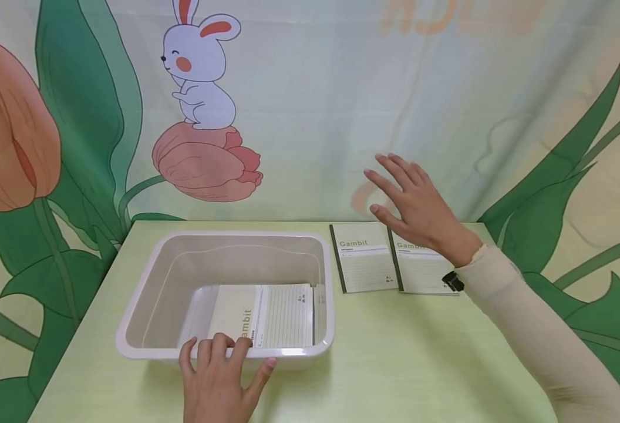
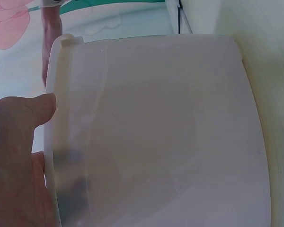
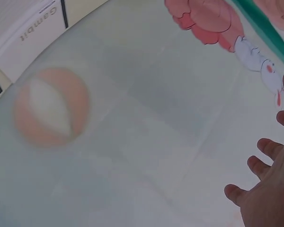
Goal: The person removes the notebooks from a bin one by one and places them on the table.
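Note:
On the table stands a beige plastic basin (image 1: 320,258), its outer wall (image 2: 170,123) filling most of the left wrist view. My left hand (image 1: 220,376) grips the near rim, fingers hooked over the edge and thumb on the outside. Inside the basin, toward its right end, lies a notebook (image 1: 287,317) with "Gambit" on its cover, turned sideways. My right hand (image 1: 418,211) is raised with fingers spread and nothing in it. Behind and below it, a dark-spined notebook (image 1: 365,264) lies beside a second notebook (image 1: 421,273), which my hand and wrist partly cover.
A printed cloth backdrop (image 1: 310,117) with a rabbit and tulips hangs right behind the table (image 1: 384,358). Both loose notebooks lie at the table's back edge, right of the basin. A small black item (image 1: 452,281) is on my right wrist.

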A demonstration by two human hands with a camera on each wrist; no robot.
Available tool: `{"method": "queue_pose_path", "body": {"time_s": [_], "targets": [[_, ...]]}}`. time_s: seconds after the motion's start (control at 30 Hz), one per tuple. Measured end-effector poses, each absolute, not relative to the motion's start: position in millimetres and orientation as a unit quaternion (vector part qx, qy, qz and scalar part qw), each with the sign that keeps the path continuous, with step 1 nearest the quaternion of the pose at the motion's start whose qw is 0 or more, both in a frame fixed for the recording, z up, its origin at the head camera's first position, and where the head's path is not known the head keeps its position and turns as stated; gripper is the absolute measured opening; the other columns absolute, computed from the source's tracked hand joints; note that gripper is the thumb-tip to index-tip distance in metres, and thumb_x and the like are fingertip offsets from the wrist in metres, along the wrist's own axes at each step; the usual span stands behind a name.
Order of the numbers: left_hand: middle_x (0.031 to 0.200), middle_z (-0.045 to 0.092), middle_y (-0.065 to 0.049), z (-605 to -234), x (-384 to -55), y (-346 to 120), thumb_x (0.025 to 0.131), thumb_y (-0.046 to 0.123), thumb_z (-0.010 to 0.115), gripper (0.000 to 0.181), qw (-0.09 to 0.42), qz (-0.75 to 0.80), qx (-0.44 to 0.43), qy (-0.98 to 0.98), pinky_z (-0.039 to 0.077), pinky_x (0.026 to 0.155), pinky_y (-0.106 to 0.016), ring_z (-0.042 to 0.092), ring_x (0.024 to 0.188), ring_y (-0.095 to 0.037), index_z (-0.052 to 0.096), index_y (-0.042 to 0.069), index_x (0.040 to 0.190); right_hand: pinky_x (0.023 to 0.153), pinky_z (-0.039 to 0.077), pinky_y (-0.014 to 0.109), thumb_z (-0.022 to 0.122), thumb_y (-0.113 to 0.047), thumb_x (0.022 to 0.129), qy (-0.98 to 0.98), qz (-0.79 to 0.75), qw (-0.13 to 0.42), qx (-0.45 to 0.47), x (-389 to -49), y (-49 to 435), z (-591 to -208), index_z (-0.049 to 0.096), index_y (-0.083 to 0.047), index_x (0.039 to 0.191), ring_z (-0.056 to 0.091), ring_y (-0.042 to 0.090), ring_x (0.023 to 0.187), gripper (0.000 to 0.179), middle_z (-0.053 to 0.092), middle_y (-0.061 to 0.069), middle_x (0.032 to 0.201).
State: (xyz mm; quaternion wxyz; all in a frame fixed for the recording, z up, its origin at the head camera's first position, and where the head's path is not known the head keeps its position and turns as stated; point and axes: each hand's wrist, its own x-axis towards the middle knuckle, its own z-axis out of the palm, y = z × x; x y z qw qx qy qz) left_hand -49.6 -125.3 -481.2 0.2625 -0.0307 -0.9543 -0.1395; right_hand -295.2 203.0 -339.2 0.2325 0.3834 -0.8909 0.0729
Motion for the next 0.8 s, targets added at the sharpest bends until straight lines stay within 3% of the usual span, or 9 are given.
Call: {"method": "queue_pose_path", "body": {"time_s": [0.6,0.8], "targets": [[0.090,0.051,-0.005,-482,-50,-127,0.085,0.068,0.054,0.054,0.266,-0.141,-0.030,-0.953,0.022,0.106,-0.056,0.047,0.086,-0.030,0.064,0.017,0.098,0.120,0.023,0.052,0.030,-0.051,0.103,-0.845,0.058,0.242,0.473,-271,138,-326,0.027,-0.027,0.155,0.019,0.024,0.152,0.058,0.022,0.004,0.164],[0.090,0.052,-0.005,-482,-50,-126,0.085,0.067,0.057,0.052,0.261,-0.143,-0.029,-0.954,0.022,0.106,-0.057,0.048,0.086,-0.030,0.065,0.017,0.098,0.122,0.018,0.050,0.032,-0.051,0.103,-0.839,0.057,0.215,0.496,-264,110,-322,0.024,-0.030,0.156,0.016,0.023,0.153,0.058,0.018,0.001,0.165]]}}
